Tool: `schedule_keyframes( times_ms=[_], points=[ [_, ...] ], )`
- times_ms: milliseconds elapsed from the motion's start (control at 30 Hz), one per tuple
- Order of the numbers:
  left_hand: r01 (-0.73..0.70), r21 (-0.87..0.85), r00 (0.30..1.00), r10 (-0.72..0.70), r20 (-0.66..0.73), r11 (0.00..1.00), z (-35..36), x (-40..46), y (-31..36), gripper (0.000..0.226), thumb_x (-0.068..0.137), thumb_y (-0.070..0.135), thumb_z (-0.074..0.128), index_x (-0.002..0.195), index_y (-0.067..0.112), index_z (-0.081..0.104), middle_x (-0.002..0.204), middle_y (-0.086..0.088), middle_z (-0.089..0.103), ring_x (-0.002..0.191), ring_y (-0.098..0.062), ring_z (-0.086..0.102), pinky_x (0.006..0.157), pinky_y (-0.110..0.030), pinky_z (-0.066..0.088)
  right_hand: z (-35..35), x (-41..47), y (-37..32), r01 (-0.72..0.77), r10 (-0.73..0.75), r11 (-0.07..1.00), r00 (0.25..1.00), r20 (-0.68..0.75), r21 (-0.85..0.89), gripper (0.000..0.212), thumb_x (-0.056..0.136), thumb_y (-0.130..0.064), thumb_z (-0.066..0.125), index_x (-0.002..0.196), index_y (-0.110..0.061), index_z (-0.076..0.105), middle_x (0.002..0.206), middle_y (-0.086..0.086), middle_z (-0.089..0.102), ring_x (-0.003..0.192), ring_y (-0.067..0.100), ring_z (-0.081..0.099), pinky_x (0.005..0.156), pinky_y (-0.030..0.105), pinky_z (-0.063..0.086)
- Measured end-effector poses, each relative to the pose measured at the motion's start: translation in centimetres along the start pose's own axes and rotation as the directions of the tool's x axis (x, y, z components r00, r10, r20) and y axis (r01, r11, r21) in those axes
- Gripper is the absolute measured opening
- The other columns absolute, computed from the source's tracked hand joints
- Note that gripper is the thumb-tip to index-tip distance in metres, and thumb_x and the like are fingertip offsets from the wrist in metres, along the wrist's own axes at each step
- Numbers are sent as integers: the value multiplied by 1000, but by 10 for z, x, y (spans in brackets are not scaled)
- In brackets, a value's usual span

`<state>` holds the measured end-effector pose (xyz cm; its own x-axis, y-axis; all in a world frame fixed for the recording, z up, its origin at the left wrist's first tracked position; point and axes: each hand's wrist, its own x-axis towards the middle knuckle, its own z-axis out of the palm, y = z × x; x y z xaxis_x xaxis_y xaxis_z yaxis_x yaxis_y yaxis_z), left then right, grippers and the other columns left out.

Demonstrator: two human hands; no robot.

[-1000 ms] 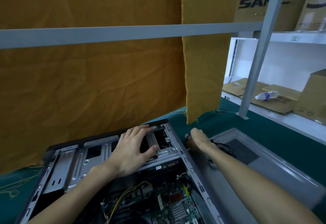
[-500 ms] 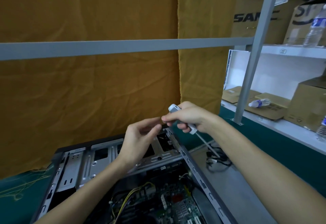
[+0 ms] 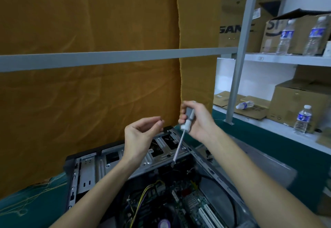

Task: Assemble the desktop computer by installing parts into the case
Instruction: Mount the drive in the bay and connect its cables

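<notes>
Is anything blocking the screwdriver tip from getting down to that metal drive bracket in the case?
Nothing visible does. The right hand holds the screwdriver with its tip already down near the drive bracket; the left hand hovers off to the side.

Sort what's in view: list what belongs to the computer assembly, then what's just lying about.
In the job:
- case, open
- motherboard inside it
- screwdriver, gripped by the right hand
- left hand, fingertips pinched together; what they hold is too small to tell

Lying about:
- water bottles
- cardboard boxes
- shelf
- orange cloth
</notes>
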<state>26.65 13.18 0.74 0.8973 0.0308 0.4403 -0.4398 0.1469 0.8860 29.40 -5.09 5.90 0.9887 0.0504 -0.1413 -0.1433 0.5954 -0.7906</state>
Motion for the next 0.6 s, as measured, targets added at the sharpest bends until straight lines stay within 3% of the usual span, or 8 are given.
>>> schedule_keyframes(
  times_ms=[100, 200, 333, 600],
  points=[
    [-18, 142, 995, 4, 103, 990, -9, -5, -5, 14, 83, 20, 83, 98, 21, 82, 91, 0, 79, 89, -16, 75, 76, -19, 57, -10, 3, 0, 197, -128, 949, 954, -270, 246, 6, 97, -16, 61, 94, -13, 56, 72, 2, 53, 57, 12, 49, 53, 26, 45],
    [-48, 202, 985, 14, 170, 978, -11, -4, -6, 11, 83, 20, 84, 94, 18, 83, 86, 1, 79, 83, -14, 75, 72, -18, 56, -20, 8, -4, 286, -132, 892, 906, -403, 350, 5, 100, -17, 57, 100, -12, 54, 76, 3, 53, 58, 13, 50, 52, 26, 45],
    [-61, 202, 982, 22, 189, 977, -8, -4, -8, 11, 82, 17, 84, 92, 15, 82, 83, 0, 79, 80, -17, 75, 70, -20, 57, -28, 11, -8, 309, -126, 858, 901, -415, 410, 10, 101, -18, 54, 108, -11, 51, 74, 3, 51, 55, 14, 48, 48, 24, 43],
    [-92, 227, 993, 73, 88, 970, -3, -7, -16, 11, 82, 20, 84, 92, 19, 82, 86, 4, 79, 83, -14, 75, 74, -23, 59, -27, 13, -4, 284, -108, 849, 918, -381, 445, 10, 101, -18, 54, 106, -11, 50, 75, 4, 51, 55, 14, 48, 48, 23, 44]
  ],
)
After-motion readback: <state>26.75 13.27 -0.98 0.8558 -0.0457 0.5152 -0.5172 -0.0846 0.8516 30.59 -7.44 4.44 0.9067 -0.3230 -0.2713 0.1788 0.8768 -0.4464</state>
